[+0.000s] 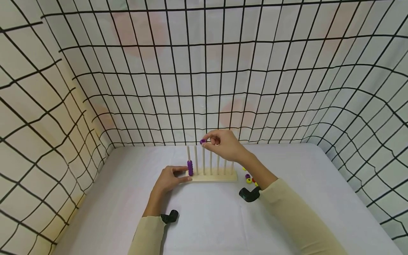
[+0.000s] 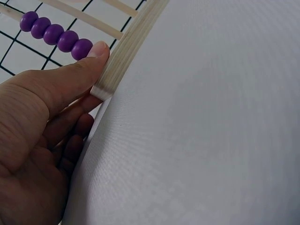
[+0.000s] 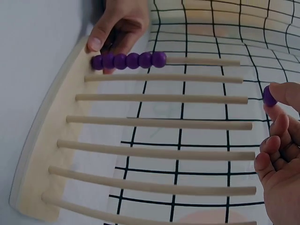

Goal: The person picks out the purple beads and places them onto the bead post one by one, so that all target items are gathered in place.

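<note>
A pale wooden base (image 1: 213, 177) carries a row of several upright pegs (image 3: 187, 124). Several purple beads (image 3: 133, 61) are stacked on the leftmost peg. My left hand (image 1: 169, 177) grips the base's left end, its thumb lying along the front edge beside the lowest bead. My right hand (image 1: 224, 144) pinches one purple bead (image 3: 269, 96) between thumb and forefinger. That bead is held up near the peg tops, close to the third peg in the head view and past the peg tips in the right wrist view. The other right fingers are curled.
Loose yellow, red and purple beads (image 1: 249, 180) lie on the white table (image 1: 210, 219) right of the base, partly hidden by my right forearm. A black grid net (image 1: 204, 81) over white cloth rises behind the table and along both sides. Each wrist wears a black mount (image 1: 249, 194).
</note>
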### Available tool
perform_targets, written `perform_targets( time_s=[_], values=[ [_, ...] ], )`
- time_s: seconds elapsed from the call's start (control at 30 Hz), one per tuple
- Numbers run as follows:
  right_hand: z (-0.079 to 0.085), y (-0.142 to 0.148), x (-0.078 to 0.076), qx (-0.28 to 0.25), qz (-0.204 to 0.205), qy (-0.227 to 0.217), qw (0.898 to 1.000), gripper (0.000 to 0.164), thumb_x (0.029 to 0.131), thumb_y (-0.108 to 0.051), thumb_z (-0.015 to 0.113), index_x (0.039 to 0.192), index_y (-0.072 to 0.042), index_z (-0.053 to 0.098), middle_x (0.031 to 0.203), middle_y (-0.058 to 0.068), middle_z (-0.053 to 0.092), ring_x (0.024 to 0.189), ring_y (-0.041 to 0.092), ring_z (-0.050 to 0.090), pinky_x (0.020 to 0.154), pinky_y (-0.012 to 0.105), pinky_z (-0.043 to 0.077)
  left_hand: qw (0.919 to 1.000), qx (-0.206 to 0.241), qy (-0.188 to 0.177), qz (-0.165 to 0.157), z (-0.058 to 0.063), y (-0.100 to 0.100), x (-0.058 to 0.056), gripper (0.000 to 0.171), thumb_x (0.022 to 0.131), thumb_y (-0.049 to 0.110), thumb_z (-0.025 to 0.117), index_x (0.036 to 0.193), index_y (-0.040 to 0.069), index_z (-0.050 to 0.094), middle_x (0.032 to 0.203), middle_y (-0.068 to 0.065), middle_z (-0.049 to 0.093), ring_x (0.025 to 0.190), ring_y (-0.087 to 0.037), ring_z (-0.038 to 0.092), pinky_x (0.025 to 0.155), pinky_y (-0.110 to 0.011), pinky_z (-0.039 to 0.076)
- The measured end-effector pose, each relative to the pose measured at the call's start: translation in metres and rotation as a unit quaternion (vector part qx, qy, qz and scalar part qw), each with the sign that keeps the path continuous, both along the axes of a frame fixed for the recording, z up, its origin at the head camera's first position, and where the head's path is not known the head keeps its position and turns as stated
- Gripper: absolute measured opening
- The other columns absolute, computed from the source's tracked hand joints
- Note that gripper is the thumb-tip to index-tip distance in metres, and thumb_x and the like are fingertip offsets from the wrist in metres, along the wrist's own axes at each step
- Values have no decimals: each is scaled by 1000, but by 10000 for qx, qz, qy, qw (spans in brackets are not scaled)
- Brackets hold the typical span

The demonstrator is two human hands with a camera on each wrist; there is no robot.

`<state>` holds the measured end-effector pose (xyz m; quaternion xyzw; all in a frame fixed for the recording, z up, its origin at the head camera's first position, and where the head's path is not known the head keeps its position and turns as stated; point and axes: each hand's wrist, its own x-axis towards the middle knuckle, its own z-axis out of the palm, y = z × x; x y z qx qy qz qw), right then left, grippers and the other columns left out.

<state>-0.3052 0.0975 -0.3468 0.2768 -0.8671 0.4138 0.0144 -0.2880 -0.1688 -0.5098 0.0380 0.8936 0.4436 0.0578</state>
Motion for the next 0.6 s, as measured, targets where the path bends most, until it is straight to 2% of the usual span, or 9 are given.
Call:
perform_targets(
  time_s=[0.33,0.6],
  values=[
    [-1,-20,-2,82,244,43,9997,22,98,-28,72,113,-12,76,76,-2,54,65,12,44,59,25,37,9999,68,130,-59,2,-2,2,49,78,41,90,122,24,78,131,-3,73,130,-27,64,112,-50,47],
    [-4,-33,-3,212,215,11,9995,24,98,-32,72,114,-14,76,76,-3,55,67,13,43,59,26,35,9999,138,42,-28,4,-2,4,48,78,39,91,122,25,78,128,-3,74,127,-26,65,111,-49,49]
  ],
)
